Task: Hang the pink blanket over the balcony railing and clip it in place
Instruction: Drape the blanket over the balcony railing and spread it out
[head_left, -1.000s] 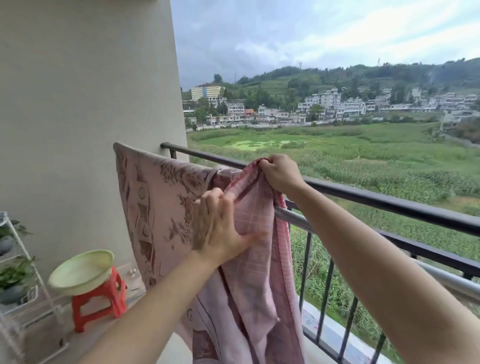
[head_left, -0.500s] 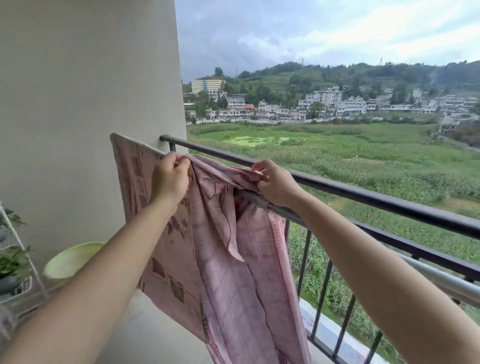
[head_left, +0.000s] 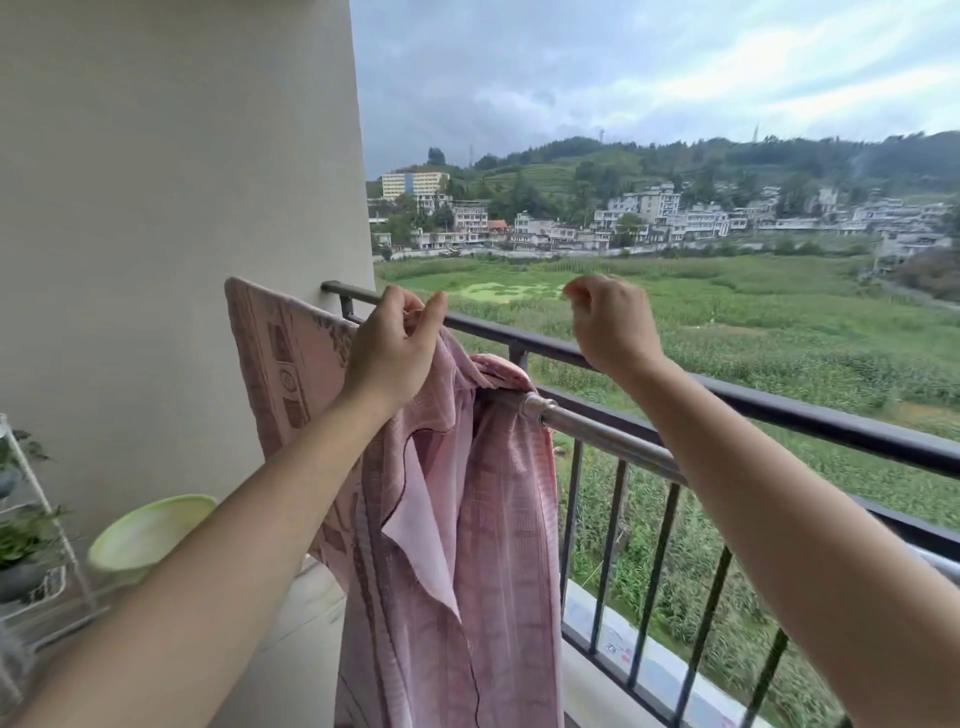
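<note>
A soft, limp pink woven blanket hangs bunched over a silver metal rail. The left hand pinches its top edge; the right hand, loosely curled, holds nothing. Likely light: grip edges, spread sideways.

Blanket: pink, with a woven check pattern on the hanging folds at frame centre; a darker pink-brown floral and block motif is seen on the flat panel toward the left. A plain pale pink underside is exposed at lower centre. Railing: dark grey to black. Rod: silver metal. Basin, lower left: pale green. Wall, upper left: beige. Fields, right: green.
</note>
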